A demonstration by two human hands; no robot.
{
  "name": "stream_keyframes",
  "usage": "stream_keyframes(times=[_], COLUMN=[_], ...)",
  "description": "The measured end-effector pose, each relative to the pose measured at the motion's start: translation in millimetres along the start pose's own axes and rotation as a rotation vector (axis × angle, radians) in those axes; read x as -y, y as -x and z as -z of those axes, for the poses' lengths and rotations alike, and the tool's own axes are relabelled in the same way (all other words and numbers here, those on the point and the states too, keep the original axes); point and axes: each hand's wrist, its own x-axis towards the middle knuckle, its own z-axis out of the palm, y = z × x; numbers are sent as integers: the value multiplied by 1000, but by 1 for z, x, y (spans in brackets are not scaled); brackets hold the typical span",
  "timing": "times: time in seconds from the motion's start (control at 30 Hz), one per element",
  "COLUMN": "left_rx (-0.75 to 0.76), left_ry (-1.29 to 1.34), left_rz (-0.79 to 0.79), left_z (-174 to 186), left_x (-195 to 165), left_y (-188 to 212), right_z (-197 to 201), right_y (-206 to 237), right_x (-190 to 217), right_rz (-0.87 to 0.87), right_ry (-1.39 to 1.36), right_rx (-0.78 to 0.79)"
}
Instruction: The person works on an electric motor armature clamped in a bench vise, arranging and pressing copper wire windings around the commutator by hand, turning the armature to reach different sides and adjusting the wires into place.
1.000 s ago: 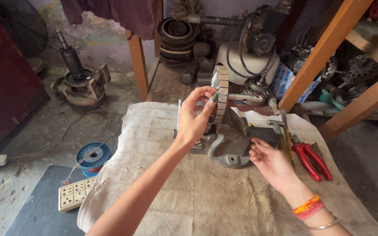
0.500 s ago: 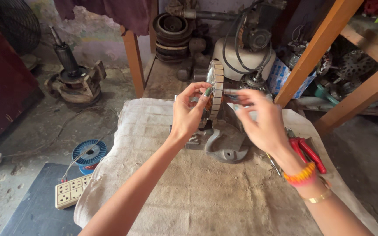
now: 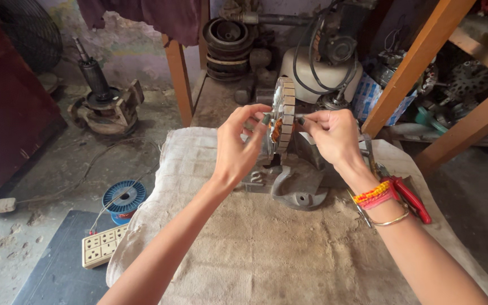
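Observation:
A ring-shaped laminated motor core (image 3: 284, 110) with copper windings stands upright on a grey metal stand (image 3: 296, 183) on a burlap-covered table (image 3: 266, 248). My left hand (image 3: 238, 144) pinches the core's left face with its fingertips. On the other side my right hand (image 3: 334, 135) holds the right face of the core, fingers closed at its rim. Bright bangles sit on my right wrist. What the fingertips touch inside the ring is hidden.
Red-handled pliers (image 3: 410, 197) lie on the burlap by my right wrist. A blue wire spool (image 3: 123, 197) and a white power strip (image 3: 101, 246) are on the floor at left. A motor rotor assembly (image 3: 104, 101), wooden posts (image 3: 179, 79) and cluttered shelves (image 3: 470, 73) surround the table.
My right hand rose from the stand's base to the core's right side. My left hand stayed on the core. The view moved closer.

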Motion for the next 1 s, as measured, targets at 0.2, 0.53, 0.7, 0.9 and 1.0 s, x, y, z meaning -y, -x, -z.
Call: stream_keyframes(times=[0.2,0.53,0.7,0.9,1.0], left_rx=[77,391,557,503,458], left_ry=[-320,-768,-654,-534,-493], left_rz=[-320,-736,-610,-567,-585], left_z=[14,-45,-42,-35,-32], left_x=[-30,-39,-30,-32,-35], left_y=[-16,-111,-126,-126,-126], right_z=[9,19,10,-5,-7], right_y=[8,12,40,50,42], right_x=[27,80,87,53,37], right_rz=[63,184,757,831,784], right_ry=[246,231,720,875,908], right_rx=[-72,-194,-517,-282,-267])
